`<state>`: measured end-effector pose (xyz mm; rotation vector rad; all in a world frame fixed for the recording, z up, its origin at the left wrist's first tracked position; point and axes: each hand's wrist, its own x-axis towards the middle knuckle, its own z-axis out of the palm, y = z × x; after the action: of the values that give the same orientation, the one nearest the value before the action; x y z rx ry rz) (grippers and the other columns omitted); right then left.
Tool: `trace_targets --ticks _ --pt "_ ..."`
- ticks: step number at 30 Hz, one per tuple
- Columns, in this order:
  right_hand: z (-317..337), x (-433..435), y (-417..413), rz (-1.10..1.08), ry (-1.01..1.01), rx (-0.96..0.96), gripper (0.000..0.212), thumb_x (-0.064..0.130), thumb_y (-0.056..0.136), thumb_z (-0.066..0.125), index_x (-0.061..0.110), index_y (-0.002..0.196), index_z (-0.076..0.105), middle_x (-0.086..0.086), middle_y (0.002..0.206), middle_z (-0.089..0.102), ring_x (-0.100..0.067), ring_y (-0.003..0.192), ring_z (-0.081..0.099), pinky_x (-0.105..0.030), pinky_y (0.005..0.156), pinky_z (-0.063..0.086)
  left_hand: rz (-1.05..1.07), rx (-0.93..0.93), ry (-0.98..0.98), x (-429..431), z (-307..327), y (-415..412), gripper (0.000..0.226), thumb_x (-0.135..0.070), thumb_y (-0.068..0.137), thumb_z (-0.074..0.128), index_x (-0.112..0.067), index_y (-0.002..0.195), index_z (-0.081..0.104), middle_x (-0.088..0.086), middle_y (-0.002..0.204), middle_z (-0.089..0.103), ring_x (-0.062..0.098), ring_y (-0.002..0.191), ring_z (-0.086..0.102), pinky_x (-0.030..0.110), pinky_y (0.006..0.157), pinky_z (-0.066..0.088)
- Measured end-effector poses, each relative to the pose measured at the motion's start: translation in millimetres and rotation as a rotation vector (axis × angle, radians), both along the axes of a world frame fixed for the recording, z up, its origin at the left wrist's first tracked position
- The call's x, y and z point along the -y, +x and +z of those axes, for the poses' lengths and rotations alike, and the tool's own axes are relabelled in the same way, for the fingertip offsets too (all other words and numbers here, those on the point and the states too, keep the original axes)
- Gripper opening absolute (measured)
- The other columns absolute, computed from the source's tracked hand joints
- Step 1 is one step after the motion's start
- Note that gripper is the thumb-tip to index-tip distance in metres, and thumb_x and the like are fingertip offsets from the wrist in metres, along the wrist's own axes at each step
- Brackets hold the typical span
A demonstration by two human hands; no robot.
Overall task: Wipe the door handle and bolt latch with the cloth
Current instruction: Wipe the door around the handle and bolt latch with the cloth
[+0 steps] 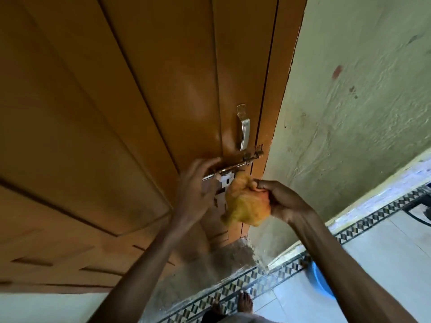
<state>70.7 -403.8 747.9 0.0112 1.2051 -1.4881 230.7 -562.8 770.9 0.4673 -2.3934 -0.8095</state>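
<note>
Cloth (247,207), yellow and bunched, sits squeezed in our right hand (282,201) mid-frame, below the bolt latch (235,167). Our left hand (196,190) curls on the latch's end. Brown door (116,113), pale green wall (349,113).

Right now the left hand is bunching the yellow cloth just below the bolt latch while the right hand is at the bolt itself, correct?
Not quite: the hands are swapped. In the head view the right hand bunches the yellow cloth just below the bolt latch, while the left hand is at the bolt itself.
</note>
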Motion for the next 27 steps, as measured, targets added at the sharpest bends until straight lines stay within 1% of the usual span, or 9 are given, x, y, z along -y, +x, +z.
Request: trace_targets --ticks 3,6,11,15,17,19,23,25,27 --pt "31 -9 -5 0.138 -0.054 -0.132 0.021 0.012 0.075 0.066 0.014 0.093 0.077 -0.009 0.095 0.073 -0.021 0.083 0.071 -0.034 0.082 0.057 -0.220 0.175 0.765 -17 -11 -1 0.068 -0.068 0.077 0.071 -0.033 0.132 0.051 -0.021 0.128 0.061 -0.007 0.120 0.055 0.014 0.091 0.050" --pt "54 -5 -9 0.200 -0.051 -0.231 0.023 0.015 0.072 0.066 0.011 0.093 0.074 -0.007 0.089 0.075 -0.020 0.081 0.070 -0.028 0.073 0.060 -0.332 0.232 1.032 -20 -22 -2 0.059 -0.034 0.068 0.087 -0.025 0.117 0.056 -0.026 0.098 0.072 -0.010 0.094 0.064 0.009 0.080 0.051" --pt "71 -2 -16 0.231 -0.010 -0.330 0.036 0.044 0.079 0.067 0.014 0.100 0.072 -0.009 0.099 0.074 -0.024 0.090 0.072 -0.039 0.086 0.057 -0.309 0.249 1.074 -25 -19 2 0.079 -0.060 0.044 0.095 -0.010 0.100 0.071 -0.004 0.091 0.076 0.011 0.087 0.071 0.019 0.068 0.056" --pt "16 -8 -15 0.077 -0.104 0.005 0.092 0.078 0.074 0.051 0.007 0.133 0.055 -0.021 0.130 0.061 -0.038 0.120 0.058 -0.055 0.105 0.041 -0.159 0.149 1.143 -26 -12 9 0.050 -0.049 0.071 0.087 -0.009 0.098 0.075 0.011 0.093 0.073 0.034 0.084 0.064 0.031 0.057 0.050" --pt "-22 -12 2 0.122 -0.071 0.179 0.103 0.083 0.072 0.047 0.004 0.138 0.049 -0.023 0.138 0.053 -0.039 0.129 0.050 -0.056 0.111 0.032 -0.138 0.131 1.217 -27 -4 13 0.027 -0.029 0.087 0.077 -0.005 0.097 0.072 0.010 0.085 0.074 0.024 0.073 0.071 0.026 0.055 0.054" --pt "-40 -17 21 0.212 -0.044 0.210 0.100 0.080 0.072 0.054 0.002 0.135 0.053 -0.022 0.134 0.057 -0.037 0.124 0.052 -0.050 0.108 0.038 -0.170 0.184 1.259 -25 -1 18 0.008 -0.013 0.094 0.066 -0.005 0.096 0.069 0.005 0.079 0.075 0.013 0.069 0.073 0.021 0.056 0.057" --pt "-36 -19 29 0.192 -0.107 0.069 0.087 0.032 0.044 0.097 0.003 0.117 0.059 -0.016 0.110 0.065 -0.029 0.101 0.063 -0.046 0.098 0.046 -0.147 0.199 1.257 -11 -3 31 0.041 -0.031 0.077 0.085 -0.012 0.111 0.070 0.008 0.102 0.076 0.023 0.097 0.072 0.030 0.077 0.060" --pt "-31 -18 24 -0.042 -0.286 0.199 0.091 0.024 0.052 0.095 0.003 0.130 0.052 -0.017 0.127 0.061 -0.033 0.117 0.059 -0.053 0.107 0.040 -0.127 0.195 1.287 -5 -4 35 0.054 -0.037 0.071 0.084 -0.014 0.117 0.069 0.011 0.110 0.074 0.030 0.100 0.071 0.036 0.080 0.061" --pt "-25 -12 29 -0.208 -0.421 0.350 0.091 0.043 0.070 0.082 0.007 0.143 0.042 -0.018 0.147 0.045 -0.036 0.134 0.045 -0.058 0.113 0.027 -0.107 0.155 1.344 -6 -4 36 0.049 -0.034 0.076 0.086 -0.014 0.117 0.069 0.015 0.109 0.074 0.035 0.091 0.071 0.037 0.072 0.061"
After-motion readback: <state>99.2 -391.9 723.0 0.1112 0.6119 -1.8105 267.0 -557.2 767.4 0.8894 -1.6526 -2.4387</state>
